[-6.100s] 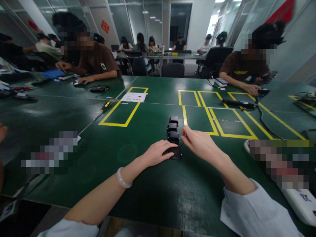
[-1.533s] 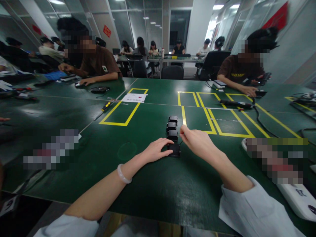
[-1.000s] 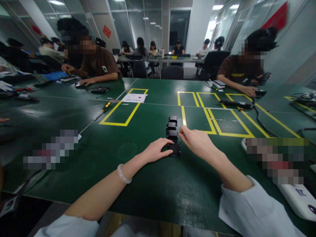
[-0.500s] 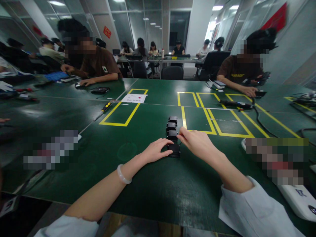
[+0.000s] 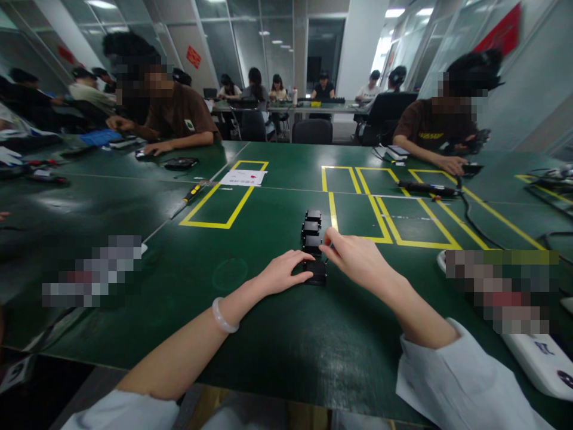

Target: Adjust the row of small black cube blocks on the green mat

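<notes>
Several small black square blocks stand in a line on the green table (image 5: 268,346). My left hand (image 5: 286,273) grips the nearest black block (image 5: 317,273) at its left side, thumb in front and fingers at its back edge. My right hand (image 5: 358,257) is closed in a pinch by the block's far right corner. A small dark tip shows below its fingers, but what they hold is hidden. Just beyond my fingers are the third black block (image 5: 312,243), another black block (image 5: 311,229) and the farthest black block (image 5: 313,216).
Yellow tape (image 5: 206,226) marks rectangles on the table. A white paper (image 5: 244,178) and a yellow-black screwdriver (image 5: 191,194) lie at left. A black tool with a cable (image 5: 427,189) lies at right. Blurred-out long items flank me. Two co-workers sit across the table.
My right hand has shifted very slightly, its fingertips turning a little beside the nearest block. My left hand and the row of blocks stay in place.
</notes>
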Demonstrator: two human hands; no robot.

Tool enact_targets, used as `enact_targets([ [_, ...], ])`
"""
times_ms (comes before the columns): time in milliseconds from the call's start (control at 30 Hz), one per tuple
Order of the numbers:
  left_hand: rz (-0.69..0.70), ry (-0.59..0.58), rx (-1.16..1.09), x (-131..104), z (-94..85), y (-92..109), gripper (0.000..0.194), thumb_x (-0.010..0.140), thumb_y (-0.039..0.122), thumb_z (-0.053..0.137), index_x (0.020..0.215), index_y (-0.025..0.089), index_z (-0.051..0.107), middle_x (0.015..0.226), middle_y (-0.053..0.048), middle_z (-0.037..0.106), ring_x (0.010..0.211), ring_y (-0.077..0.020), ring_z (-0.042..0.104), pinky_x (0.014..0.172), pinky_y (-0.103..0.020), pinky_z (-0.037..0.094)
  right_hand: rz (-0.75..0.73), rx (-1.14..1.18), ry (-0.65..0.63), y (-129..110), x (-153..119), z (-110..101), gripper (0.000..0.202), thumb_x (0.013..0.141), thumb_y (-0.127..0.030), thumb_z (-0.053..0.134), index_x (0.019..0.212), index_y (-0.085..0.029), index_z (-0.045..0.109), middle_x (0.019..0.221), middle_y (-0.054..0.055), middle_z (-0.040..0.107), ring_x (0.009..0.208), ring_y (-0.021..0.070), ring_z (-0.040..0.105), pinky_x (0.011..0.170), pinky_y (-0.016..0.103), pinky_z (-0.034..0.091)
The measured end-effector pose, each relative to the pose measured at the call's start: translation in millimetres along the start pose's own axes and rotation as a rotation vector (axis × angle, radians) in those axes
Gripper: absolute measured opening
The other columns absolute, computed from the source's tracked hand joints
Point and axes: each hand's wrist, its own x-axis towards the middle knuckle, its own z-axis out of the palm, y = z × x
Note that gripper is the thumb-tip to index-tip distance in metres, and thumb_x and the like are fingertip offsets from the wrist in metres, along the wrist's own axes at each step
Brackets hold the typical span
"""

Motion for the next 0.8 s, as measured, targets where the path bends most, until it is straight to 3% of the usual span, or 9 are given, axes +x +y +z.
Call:
enact_targets([
  [333, -0.009, -0.008, -0.003, 0.4, -2.3, 3.4, 0.034, 0.092, 0.040, 0.051, 0.122, 0.023, 0.052, 0.114, -0.006, 0.059, 0.105, -0.0224, 0.055, 0.088, -0.034, 0.044, 0.006, -0.018, -0.008, -0.1, -0.8, -2.1, 0.026, 0.097, -0.040, 0.032, 0.098, -0.020, 0.049, 0.079, 0.004, 0.068, 0.068, 0.0168, 0.063, 0.051, 0.025, 0.022],
  [600, -0.001, 0.009, -0.016, 0.5, 1.4, -0.3, 0.035, 0.091, 0.040, 0.052, 0.122, 0.024, 0.053, 0.115, -0.006, 0.060, 0.106, -0.0221, 0.054, 0.092, -0.035, 0.043, 0.000, -0.046, -0.030, -1.6, -1.1, -2.1, 0.020, 0.097, -0.027, 0.030, 0.104, -0.019, 0.047, 0.083, 0.004, 0.069, 0.067, 0.0170, 0.063, 0.051, 0.026, 0.021],
  [800, 0.002, 0.014, -0.017, 0.5, 1.3, -0.7, 0.034, 0.091, 0.039, 0.052, 0.121, 0.024, 0.053, 0.114, -0.005, 0.060, 0.105, -0.0219, 0.055, 0.090, -0.034, 0.044, -0.022, -0.007, 0.000, -1.1, -3.0, -1.1, 0.024, 0.097, -0.035, 0.029, 0.100, -0.020, 0.047, 0.082, 0.004, 0.069, 0.069, 0.0166, 0.062, 0.052, 0.026, 0.022],
])
